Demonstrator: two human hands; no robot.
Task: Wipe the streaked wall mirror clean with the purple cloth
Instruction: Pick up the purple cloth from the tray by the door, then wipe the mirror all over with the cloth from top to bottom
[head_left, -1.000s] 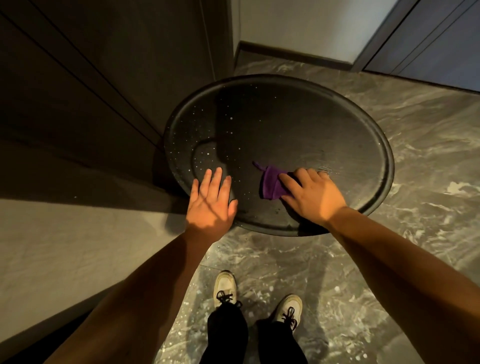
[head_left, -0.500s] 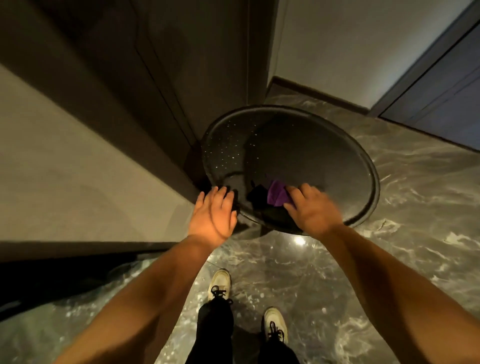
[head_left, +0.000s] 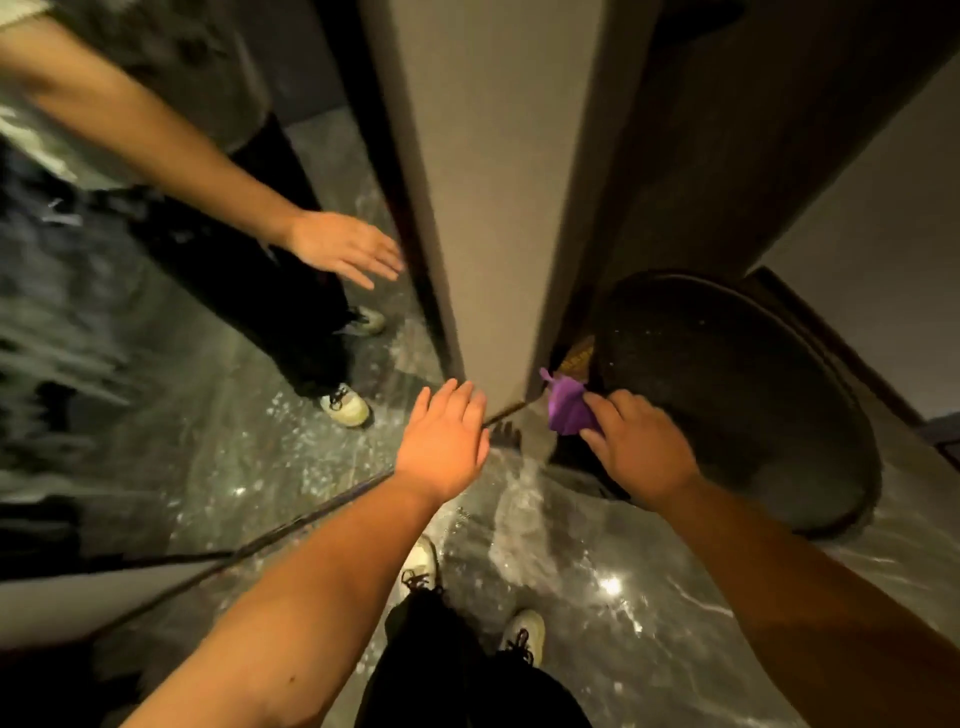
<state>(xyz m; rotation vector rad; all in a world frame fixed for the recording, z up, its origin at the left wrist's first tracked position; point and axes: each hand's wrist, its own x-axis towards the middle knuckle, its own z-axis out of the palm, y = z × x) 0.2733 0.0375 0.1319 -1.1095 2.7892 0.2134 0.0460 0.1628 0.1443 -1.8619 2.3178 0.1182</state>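
Observation:
A tall wall mirror fills the left of the view, streaked and blurred, and reflects my body, arm and shoes. My right hand holds the small purple cloth in the air, near the left rim of the round dark tray and beside the pillar's base. My left hand hovers flat with fingers together, holding nothing, just in front of the pillar's corner near the mirror's right edge. Neither hand touches the mirror.
A grey pillar stands between the mirror and a dark wooden panel. A large round dark tray speckled with drops sits low at the right. The floor is glossy grey marble. My shoes show below.
The view has swung left, away from the round tray, so the wall mirror is now in sight. My right hand lifted the cloth off the tray; my left hand left its rim.

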